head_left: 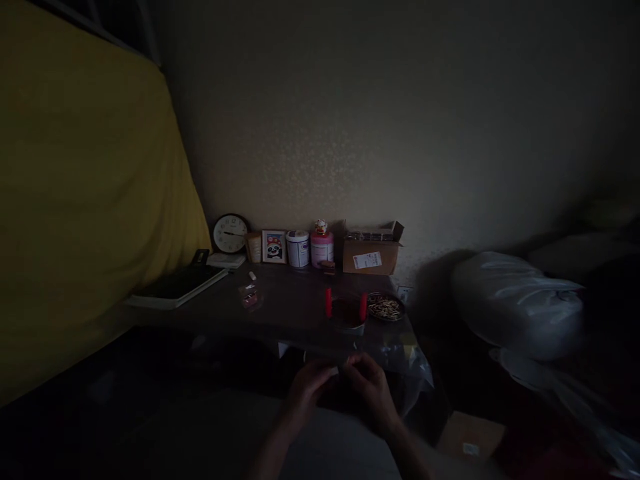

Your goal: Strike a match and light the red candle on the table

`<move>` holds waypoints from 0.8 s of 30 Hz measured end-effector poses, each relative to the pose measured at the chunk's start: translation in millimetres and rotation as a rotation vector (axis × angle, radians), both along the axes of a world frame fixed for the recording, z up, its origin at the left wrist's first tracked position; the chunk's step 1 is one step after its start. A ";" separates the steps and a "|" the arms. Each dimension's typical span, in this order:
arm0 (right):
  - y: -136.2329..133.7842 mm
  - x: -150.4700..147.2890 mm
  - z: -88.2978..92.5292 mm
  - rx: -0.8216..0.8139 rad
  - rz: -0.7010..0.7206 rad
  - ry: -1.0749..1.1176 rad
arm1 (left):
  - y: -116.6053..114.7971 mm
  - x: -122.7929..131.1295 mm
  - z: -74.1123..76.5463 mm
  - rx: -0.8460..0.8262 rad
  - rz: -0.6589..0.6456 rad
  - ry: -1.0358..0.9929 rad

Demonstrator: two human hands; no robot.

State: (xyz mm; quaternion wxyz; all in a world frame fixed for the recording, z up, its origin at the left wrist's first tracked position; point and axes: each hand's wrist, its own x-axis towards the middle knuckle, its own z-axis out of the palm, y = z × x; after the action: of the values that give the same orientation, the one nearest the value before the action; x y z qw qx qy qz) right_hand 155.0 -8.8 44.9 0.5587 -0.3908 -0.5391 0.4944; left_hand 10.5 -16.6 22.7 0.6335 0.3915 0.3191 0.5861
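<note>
Nearest, left hand [307, 390] and right hand [373, 388] meet just before the table [280, 313], fingers curled in, tips together at a small pale thing [334, 371]; it is too dark to tell which hand grips it. Fine fingertip work seems in hand, calling for steadiness. Beyond stand a red-handled dish [346, 313] and a plate of sticks [385, 308].

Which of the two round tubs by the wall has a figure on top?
The pink round tub, right of the white round tub; only it bears a small figurine.
</note>
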 end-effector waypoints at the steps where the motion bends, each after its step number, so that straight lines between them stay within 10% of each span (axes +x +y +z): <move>1: -0.8 0.1 2.1 -0.009 0.007 0.040 | -0.5 -0.3 0.7 0.001 -0.011 -0.030; 24: 0.5 5.0 -4.6 0.296 -0.165 -0.464 | 2.1 -2.7 -7.1 -0.033 -0.075 -0.105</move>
State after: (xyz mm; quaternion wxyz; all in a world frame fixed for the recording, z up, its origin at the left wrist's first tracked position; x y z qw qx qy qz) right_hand 160.0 -8.3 40.4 0.5096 -0.4503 -0.6853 0.2604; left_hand 7.7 -14.5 15.6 0.6774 0.3613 0.2803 0.5763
